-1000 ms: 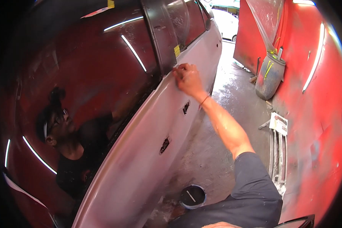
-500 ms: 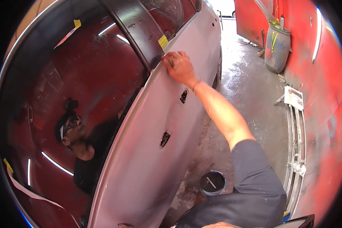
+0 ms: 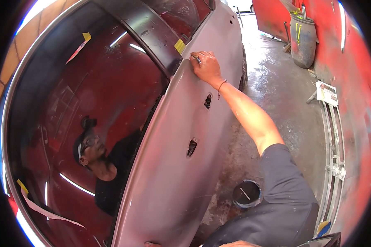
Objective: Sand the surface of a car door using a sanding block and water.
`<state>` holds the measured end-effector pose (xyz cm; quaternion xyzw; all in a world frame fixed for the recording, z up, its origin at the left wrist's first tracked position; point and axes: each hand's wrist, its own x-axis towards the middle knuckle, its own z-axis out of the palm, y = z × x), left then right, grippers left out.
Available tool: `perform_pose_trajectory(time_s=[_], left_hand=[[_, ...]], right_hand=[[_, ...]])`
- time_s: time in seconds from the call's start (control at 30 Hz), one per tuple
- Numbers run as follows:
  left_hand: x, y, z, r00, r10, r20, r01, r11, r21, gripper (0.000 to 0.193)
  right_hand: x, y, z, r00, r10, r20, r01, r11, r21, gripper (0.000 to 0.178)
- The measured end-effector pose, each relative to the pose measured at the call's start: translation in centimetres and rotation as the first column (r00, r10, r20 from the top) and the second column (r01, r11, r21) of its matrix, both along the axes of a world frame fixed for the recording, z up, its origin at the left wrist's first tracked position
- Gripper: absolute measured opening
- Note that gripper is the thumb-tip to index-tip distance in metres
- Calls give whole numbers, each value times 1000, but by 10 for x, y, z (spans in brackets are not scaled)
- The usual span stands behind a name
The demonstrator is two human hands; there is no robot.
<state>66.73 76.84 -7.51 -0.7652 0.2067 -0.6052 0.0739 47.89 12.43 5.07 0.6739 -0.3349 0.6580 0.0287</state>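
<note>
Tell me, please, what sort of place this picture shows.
This looks like a car body and paint workshop, judging by the pinkish-grey car side with two dark, irregular openings, the short yellow strip of tape on the black window pillar, and the red wall with greyish, paint-like smudges.

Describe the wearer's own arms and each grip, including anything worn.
The right arm wears a loose, dark grey short sleeve ending near the elbow; the forearm below is bare. A thin reddish-brown cord bracelet with a short hanging end circles the wrist. The right grip is ungloved. Too little shows to describe the left arm.
</note>
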Motion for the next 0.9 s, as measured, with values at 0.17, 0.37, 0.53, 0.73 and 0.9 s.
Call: perform_pose_trajectory(time_s=[0.17, 0.37, 0.53, 0.73, 0.9], left_hand=[[-15, -25, 12, 987, -142, -74, 116, 952, -282, 71], [-18, -15, 5, 986, -46, -160, 13, 979, -204, 74], [-12, -16, -3, 988, 75, -139, -97, 982, -159, 76], [-7, -25, -17, 986, 125, -110, -132, 990, -57, 77], [-1, 19, 1, 990, 108, -92, -98, 989, 107, 79]], right_hand=[[3, 0, 6, 990, 90, -110, -98, 993, -63, 22], [7, 20, 6, 954, 71, -290, -64, 997, 34, 21], [40, 119, -6, 942, 221, -252, -278, 935, -219, 19], [12, 14, -2, 982, 26, -189, -24, 1000, 11, 24], [27, 24, 17, 973, -21, -229, 40, 996, 79, 28]])
